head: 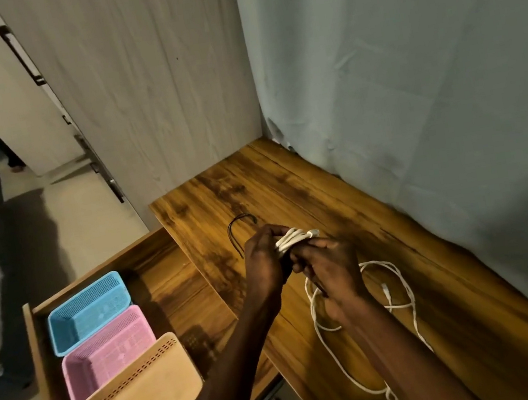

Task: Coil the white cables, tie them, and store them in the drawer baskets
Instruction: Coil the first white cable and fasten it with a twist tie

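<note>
The left hand grips a white coil above the desk; the right hand pinches its near end. Light and limp, it would likely spring open, so hold it mid-bundle. A loose cable lies just right of the hands.
</note>
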